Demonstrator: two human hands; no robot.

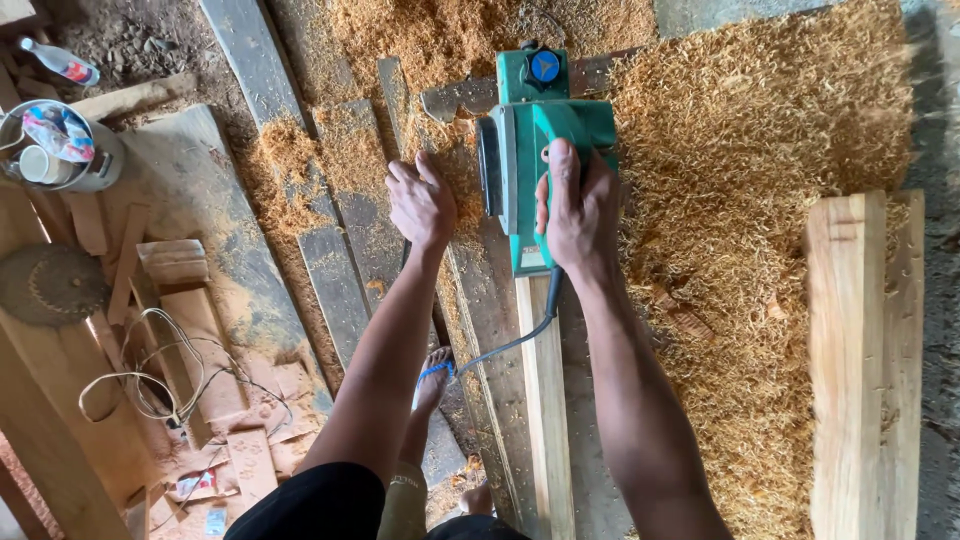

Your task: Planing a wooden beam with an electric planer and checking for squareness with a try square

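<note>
A green electric planer sits on a narrow pale wooden plank that runs toward me. My right hand is closed around the planer's handle. My left hand rests fingers down on a grey board just left of the planer, holding nothing. The planer's grey cord trails back from the handle toward my foot in a blue sandal.
Thick wood shavings cover the ground to the right. Two pale timber beams lie at the right edge. At the left are a round saw blade, a metal pot, a plastic bottle, white wire and wood offcuts.
</note>
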